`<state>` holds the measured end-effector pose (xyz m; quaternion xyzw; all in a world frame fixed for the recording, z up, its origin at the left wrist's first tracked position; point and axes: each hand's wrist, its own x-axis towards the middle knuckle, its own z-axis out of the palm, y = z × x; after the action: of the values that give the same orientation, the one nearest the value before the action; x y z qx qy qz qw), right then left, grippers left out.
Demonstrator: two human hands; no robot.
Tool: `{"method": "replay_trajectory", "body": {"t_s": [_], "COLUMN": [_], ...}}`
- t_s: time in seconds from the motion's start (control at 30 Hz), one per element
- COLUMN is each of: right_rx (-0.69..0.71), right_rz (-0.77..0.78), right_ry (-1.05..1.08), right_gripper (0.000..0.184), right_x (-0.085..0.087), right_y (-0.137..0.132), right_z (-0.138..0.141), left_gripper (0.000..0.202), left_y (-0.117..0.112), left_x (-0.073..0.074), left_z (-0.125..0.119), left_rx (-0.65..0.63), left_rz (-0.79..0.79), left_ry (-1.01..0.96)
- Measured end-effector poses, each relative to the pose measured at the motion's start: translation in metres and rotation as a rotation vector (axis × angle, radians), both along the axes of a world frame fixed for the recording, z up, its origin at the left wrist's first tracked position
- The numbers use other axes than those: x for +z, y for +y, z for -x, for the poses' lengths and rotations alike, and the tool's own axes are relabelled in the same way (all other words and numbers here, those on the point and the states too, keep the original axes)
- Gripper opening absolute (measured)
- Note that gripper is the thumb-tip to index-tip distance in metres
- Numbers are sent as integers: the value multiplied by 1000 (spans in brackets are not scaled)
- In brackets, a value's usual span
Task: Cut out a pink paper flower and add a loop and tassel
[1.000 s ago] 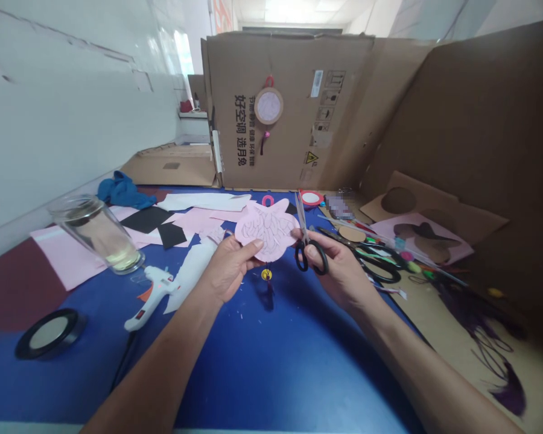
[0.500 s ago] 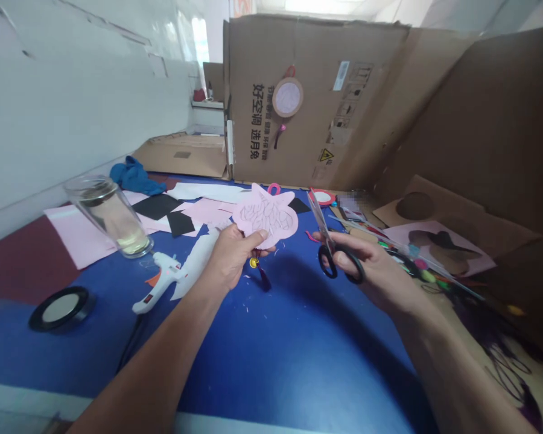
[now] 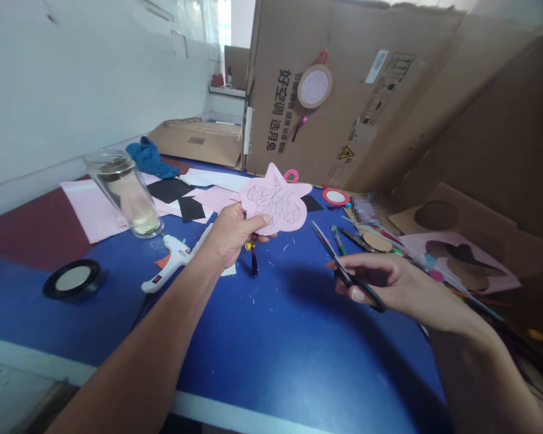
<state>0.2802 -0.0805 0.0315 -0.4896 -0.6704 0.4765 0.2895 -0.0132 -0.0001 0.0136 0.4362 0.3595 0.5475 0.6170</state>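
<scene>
My left hand (image 3: pixel 238 235) grips a pink paper cutout (image 3: pixel 278 200) by its lower edge, thumb on top. The cutout has a pointed, rounded outline and drawn lines like leaves or feathers. Below it hangs a dark tassel (image 3: pixel 254 263) with a yellow bead (image 3: pixel 250 246); a pink ring (image 3: pixel 291 176) shows behind its top edge. To the right, my right hand (image 3: pixel 375 280) holds black-handled scissors (image 3: pixel 344 271), blades pointing up and left, apart from the cutout. The fingers partly hide the scissors' handles.
A glass jar (image 3: pixel 127 196) with pale liquid, a white glue gun (image 3: pixel 169 262) and a black tape roll (image 3: pixel 75 280) lie left. Paper scraps (image 3: pixel 215 198) spread behind. A red-rimmed disc (image 3: pixel 336 196), pens and craft bits are on the right. A cardboard box (image 3: pixel 389 132) walls the back.
My right hand has lowered and turned the scissors, whose blades look closer together. The left hand still holds the cutout. The whole view has shifted, with things lying slightly further right.
</scene>
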Motion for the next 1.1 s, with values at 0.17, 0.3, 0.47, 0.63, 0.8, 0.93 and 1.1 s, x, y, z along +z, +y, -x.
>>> {"method": "replay_trajectory", "body": {"t_s": [0.17,0.3,0.47,0.63,0.8,0.93,1.1], "right_rx": [89,101,96,95,99,101,91], "right_rz": [6,10,31,44,51,63,70], "right_ry": [-70,-96,-95,-117,-117,-103,-94], "right_gripper": [41,37,39,42,39,38,41], "right_x": [-2,-1,-2,-3,-3,-3,-2], "right_y": [2,2,3,3,3,3,2], "right_z": [3,5,8,9,9,10,12], "left_gripper": [51,50,49,52,51,47,46], "left_y": [0,0,-1,-2,0,0,0], "left_x": [0,-1,2,1,-4,-5,-5], "left_z": [2,2,1,0,1,0,-1], "left_rx": [-62,-82,-86,-104,-139,-156,-192], "left_rz": [28,33,40,59,39,38,16], "left_ry": [-43,-27,10,13,-24,-25,-70]}}
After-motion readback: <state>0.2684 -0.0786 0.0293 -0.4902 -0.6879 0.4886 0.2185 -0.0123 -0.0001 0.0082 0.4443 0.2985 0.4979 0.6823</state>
